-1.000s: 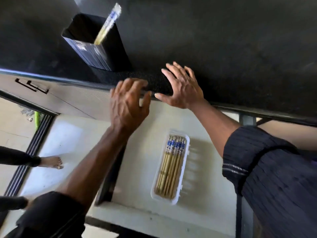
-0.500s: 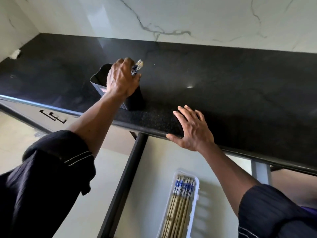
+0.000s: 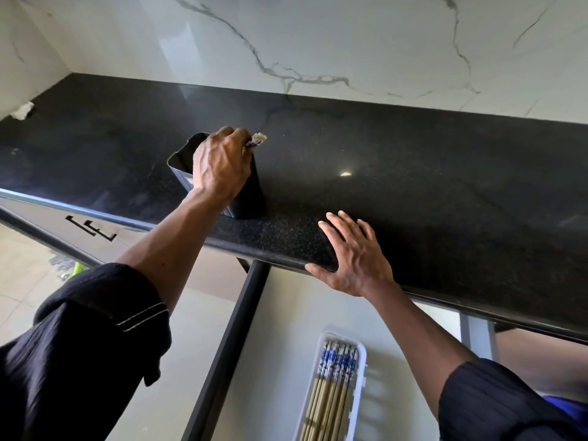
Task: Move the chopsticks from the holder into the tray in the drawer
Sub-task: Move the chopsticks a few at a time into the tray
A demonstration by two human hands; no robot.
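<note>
A black chopstick holder [image 3: 183, 159] stands near the front edge of the black countertop [image 3: 413, 186]. My left hand [image 3: 221, 163] is over its mouth and grips chopsticks [image 3: 257, 140] whose blue-and-white ends stick out past my fingers. My right hand [image 3: 353, 256] lies flat with spread fingers on the counter's front edge. Below, in the open drawer [image 3: 286, 313], a white tray [image 3: 361, 377] holds several chopsticks [image 3: 334, 383] lying side by side.
A white marble wall [image 3: 318, 43] rises behind the counter. The drawer's dark side rail [image 3: 232, 345] runs down between my arms. A closed drawer front with a cut-out handle [image 3: 92, 229] is at the left, tiled floor below it.
My left hand rose from above the drawer to the holder and closed on the chopsticks there. The view tilted up toward the wall. My right hand stayed on the counter edge.
</note>
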